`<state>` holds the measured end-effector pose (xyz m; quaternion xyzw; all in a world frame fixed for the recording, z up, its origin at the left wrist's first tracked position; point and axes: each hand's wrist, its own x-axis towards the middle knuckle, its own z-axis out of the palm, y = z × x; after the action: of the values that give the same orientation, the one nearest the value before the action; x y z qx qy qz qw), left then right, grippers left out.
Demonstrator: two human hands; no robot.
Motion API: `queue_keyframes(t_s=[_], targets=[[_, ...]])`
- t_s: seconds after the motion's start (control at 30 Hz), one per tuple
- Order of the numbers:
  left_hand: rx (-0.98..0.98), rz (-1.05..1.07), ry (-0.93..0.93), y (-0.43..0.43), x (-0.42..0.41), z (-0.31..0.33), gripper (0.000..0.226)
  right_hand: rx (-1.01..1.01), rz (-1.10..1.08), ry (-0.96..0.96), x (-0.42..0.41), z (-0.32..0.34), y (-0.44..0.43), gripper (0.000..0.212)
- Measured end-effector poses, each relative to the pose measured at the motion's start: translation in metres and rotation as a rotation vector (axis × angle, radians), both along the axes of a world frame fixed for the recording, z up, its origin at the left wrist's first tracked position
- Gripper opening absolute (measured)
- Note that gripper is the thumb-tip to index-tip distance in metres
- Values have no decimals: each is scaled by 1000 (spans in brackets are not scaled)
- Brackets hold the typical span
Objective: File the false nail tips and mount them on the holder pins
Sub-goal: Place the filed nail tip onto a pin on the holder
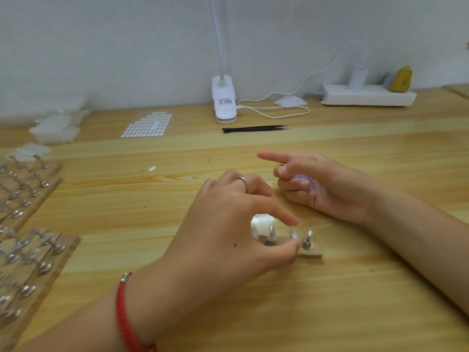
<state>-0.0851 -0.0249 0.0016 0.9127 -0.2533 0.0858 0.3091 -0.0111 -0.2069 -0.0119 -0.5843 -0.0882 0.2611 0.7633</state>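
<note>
Now | L hand [228, 224] hides holder [311, 254] | R hand [327, 185] grips purple item [303, 179] | tweezers [255, 129] behind

Short wooden holder [311, 254] flat at 5 o'clock from table centre, two upright metal pins [307, 241] showing, one clear nail tip [294, 234] between them. Heap of clear tips [261, 219] just at 10 o'clock of it. Loose tip [151, 169] well apart, 10 o'clock. Small purple file [303, 181] at 12 o'clock, gripped in right hand [322, 184].

Two hands [223, 224] [322, 184], one pair of tweezers [255, 128], one clip lamp [224, 102], one power strip [368, 95], one sticker sheet [147, 124].
</note>
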Motion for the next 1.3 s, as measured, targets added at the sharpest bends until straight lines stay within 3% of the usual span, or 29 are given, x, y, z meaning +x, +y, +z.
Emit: queue_keyframes(t_s=[0.57,0.67,0.73,0.8,0.9,1.0,1.13,1.3], targets=[[32,-24,59,-1,-3,-1,29,-25,-2,-15,-1,1,1,47],[-146,-17,129,10,5,10,49,-17,-1,-19,-1,0,2,51],[-260,61,133,28,23,16,42,18,-19,11,0,-1,3,46],[-147,146,164,49,40,17,35,48,-45,42,0,-1,3,37],[100,194,331,64,49,3,53,49,-51,47,-1,1,4,33],[226,183,300,66,52,-9,67,31,-50,43,-1,1,4,31],[105,192,260,64,55,-14,62,26,-78,44,-1,1,4,27],[-373,86,325,53,49,-15,45,-55,-122,-42,-6,1,11,29]])
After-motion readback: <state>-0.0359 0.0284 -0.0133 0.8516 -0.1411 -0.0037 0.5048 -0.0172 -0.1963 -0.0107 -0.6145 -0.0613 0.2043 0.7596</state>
